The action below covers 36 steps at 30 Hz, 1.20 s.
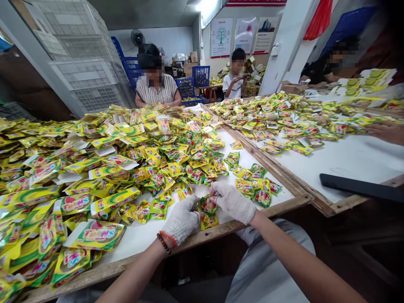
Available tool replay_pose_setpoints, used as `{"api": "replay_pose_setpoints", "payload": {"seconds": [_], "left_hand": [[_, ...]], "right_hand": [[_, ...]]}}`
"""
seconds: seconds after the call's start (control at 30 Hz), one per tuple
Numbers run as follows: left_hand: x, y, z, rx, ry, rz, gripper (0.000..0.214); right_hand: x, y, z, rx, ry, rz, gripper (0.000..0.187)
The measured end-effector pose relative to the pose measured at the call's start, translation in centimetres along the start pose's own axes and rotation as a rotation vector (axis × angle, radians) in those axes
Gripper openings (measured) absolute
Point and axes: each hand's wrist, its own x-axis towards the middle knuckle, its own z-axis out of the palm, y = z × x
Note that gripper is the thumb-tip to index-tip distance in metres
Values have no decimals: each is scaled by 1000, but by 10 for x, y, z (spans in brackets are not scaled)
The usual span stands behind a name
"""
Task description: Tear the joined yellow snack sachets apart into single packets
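My left hand (184, 216), in a white knit glove with a beaded bracelet at the wrist, closes at the near edge of the table on small candy packets. My right hand (232, 203), gloved alike, pinches the top of a red-and-green candy packet (208, 205) between the two hands. Below it shows a yellow candy packet (209, 222), close to my left thumb. Just right of my right hand lies a small group of loose packets (254, 185). Behind both hands spreads a heap of similar packets (189, 162).
Yellow printed cartons (97, 235), some with flaps open, pile up on the left. A wooden strip (261, 153) divides the white tabletop. A dark long object (360, 187) lies on the right section. Other people sit across the table, and another person's hand (389, 131) rests at right.
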Motion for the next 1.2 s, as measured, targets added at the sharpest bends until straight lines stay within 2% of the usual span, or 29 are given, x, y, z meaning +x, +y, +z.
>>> {"api": "replay_pose_setpoints", "payload": {"seconds": [0.07,0.13,0.2,0.3,0.4,0.53,0.7,0.83,0.93,1.0,1.07,1.13,1.2], "left_hand": [[4,0,2,84,15,-47,24],[6,3,2,50,31,-61,26],[6,7,3,-113,46,-87,30],[0,15,6,-461,48,-146,35],[-10,21,7,-686,0,-162,38],[-20,27,2,-752,-50,-129,44],[-23,27,1,-733,20,-76,47],[-25,25,0,-679,17,-83,53],[-29,24,-10,-478,6,-3,46],[-31,20,-26,-199,69,60,43],[-34,13,-54,198,221,112,42],[-38,6,-92,649,412,117,44],[-44,-1,-131,984,530,1,41]], "right_hand": [[-6,7,-3,119,66,91,27],[-14,9,-7,236,137,201,29],[-22,8,-7,347,200,269,28],[-27,3,3,502,223,222,29],[-26,-5,17,598,204,189,30],[-23,-18,27,509,216,163,25],[-25,-29,40,329,390,145,23],[-24,-30,47,329,339,133,31],[-19,-29,49,321,156,83,45],[-16,-29,51,296,13,82,45],[-15,-29,53,358,-66,163,46],[-15,-29,54,452,-72,249,49],[-15,-29,54,524,-61,275,49]]}}
